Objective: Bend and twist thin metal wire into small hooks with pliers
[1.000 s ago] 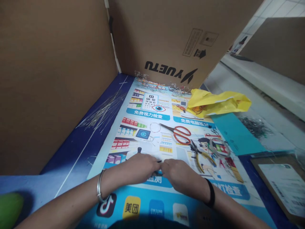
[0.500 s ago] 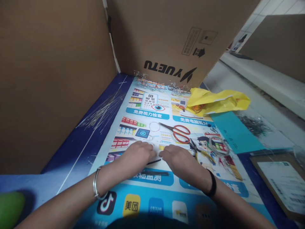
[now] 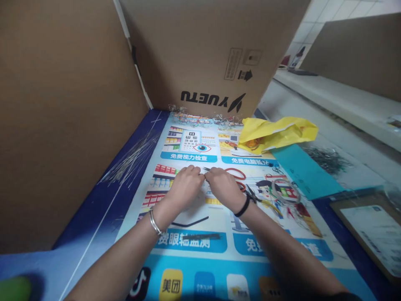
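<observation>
Left hand [image 3: 186, 184] and right hand [image 3: 224, 188] are pinched fingertip to fingertip over scissors [image 3: 237, 172]; pinched item can't be told.

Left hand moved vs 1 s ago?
Yes. The left hand moved forward, away from the body: from the lower blue banner up to the red scissors.

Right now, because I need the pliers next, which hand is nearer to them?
Right. The right hand sits just left of the pliers, close to their tips. The left hand lies farther left, on the right hand's other side, fingertips meeting it.
</observation>
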### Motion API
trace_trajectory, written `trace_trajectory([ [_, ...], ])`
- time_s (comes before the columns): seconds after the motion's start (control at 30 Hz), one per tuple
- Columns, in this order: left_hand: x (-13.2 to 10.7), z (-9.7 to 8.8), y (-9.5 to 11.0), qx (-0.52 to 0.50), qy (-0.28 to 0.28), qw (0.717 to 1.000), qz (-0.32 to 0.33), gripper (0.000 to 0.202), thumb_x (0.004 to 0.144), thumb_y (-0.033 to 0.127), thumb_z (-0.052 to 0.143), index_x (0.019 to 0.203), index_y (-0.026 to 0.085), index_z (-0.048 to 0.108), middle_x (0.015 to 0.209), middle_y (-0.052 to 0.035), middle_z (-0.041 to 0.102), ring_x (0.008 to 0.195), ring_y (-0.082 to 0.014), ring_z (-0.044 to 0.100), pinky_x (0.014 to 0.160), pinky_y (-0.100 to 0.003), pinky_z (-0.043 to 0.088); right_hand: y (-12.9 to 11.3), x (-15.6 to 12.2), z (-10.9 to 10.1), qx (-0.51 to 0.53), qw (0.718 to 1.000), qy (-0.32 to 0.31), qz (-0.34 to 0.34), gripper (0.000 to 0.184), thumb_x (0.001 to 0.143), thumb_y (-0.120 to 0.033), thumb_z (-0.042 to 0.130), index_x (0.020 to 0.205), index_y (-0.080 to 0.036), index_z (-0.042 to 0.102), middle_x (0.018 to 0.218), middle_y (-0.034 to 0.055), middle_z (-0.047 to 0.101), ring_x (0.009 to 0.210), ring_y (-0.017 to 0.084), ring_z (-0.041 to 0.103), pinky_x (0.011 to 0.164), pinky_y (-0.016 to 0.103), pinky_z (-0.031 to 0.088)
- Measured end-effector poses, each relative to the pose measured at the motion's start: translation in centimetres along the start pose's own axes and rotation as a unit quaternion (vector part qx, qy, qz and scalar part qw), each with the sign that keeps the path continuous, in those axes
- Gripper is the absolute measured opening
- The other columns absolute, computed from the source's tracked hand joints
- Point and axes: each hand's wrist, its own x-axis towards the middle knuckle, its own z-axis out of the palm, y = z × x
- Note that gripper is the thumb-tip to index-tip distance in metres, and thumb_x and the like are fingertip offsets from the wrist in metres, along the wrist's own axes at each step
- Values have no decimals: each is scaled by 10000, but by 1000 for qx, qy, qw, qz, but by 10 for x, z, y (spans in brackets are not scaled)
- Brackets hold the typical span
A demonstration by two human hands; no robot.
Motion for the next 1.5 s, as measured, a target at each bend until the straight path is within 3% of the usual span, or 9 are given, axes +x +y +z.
trace_trajectory([
  [0.47,-2,20,-5,2,-13,999,-53,167,804,93,452,833,170,597,826,-73,582,813,-230,540,620,-303,423,6,10,37,161,987,24,17,206,828,-136,448,772,-183,640,787,46,612,777,155,553,691,240,378],
  [0.6,-1,24,-12,-46,-4,995,-86,200,806,109,441,855,180,621,805,-59,592,764,-198,561,611,-275,418,10,11,38,288,955,73,22,192,787,-109,488,787,-185,664,797,28,638,801,138,557,721,231,389],
  [0.7,2,28,-21,-168,29,979,-112,213,816,155,441,851,190,649,811,-45,624,775,-165,578,693,-263,432,12,12,39,397,911,96,50,139,745,-118,535,737,-182,658,742,10,637,761,135,556,697,241,398],
  [0.8,5,35,-28,-327,74,930,-148,168,771,183,504,815,201,666,796,-17,655,774,-147,588,728,-251,435,12,12,42,567,814,62,107,74,723,-212,586,743,-167,641,667,-6,610,632,122,542,605,246,412],
  [0.9,7,41,-29,-489,77,842,-216,117,711,223,569,769,189,665,689,4,644,639,-128,575,626,-240,447,11,12,46,706,694,33,139,162,678,-292,647,757,-152,629,646,-17,586,571,103,527,573,247,422],
  [1.03,9,43,-23,-648,75,713,-257,142,653,261,635,741,150,644,663,3,612,530,-92,524,523,-224,442,8,11,46,781,604,20,155,231,604,-307,722,739,-145,626,653,-23,583,570,84,527,599,247,435],
  [1.13,9,39,-19,-703,76,657,-262,160,630,265,665,716,135,632,661,-4,600,558,-95,537,545,-234,462,6,11,45,807,567,13,165,247,583,-309,745,718,-145,618,616,-31,575,564,82,530,610,249,437],
  [1.23,10,37,-15,-729,83,624,-269,163,619,263,680,693,129,623,655,-8,596,583,-103,552,580,-253,479,3,10,44,819,545,10,178,255,571,-304,758,705,-146,610,622,-32,581,570,86,547,623,253,439],
  [1.5,9,45,-14,-741,98,608,-268,165,638,247,682,716,121,610,653,-6,579,580,-100,555,592,-258,481,1,10,47,831,529,11,173,226,582,-274,757,680,-142,602,615,-35,579,572,87,557,638,264,452],
])
